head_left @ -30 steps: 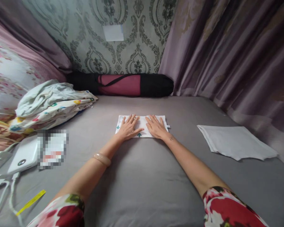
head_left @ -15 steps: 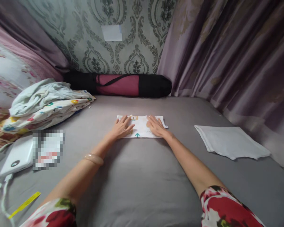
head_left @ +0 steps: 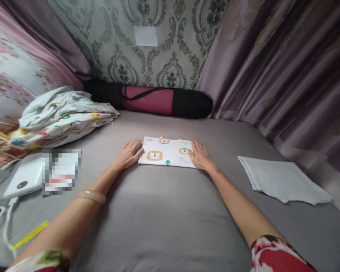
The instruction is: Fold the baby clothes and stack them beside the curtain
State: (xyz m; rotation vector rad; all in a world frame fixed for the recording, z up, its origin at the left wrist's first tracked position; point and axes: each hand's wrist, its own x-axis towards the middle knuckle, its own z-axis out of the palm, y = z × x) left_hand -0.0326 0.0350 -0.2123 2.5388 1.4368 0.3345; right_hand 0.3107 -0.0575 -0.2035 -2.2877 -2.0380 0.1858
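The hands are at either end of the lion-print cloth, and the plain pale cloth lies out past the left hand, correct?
Not quite: the head view shows the plain pale cloth out past the right hand, not the left hand. The hands are indeed at either end of the lion-print cloth.

On a smooth grey fabric sheet (head_left: 164, 211) lies a rectangular white folded cloth with printed yellow lion faces (head_left: 172, 154). The flat left hand (head_left: 129, 154) is beside its left edge; the flat right hand (head_left: 200, 155) overlaps its right edge. A long black-and-maroon fabric bag (head_left: 149, 101) lies behind.
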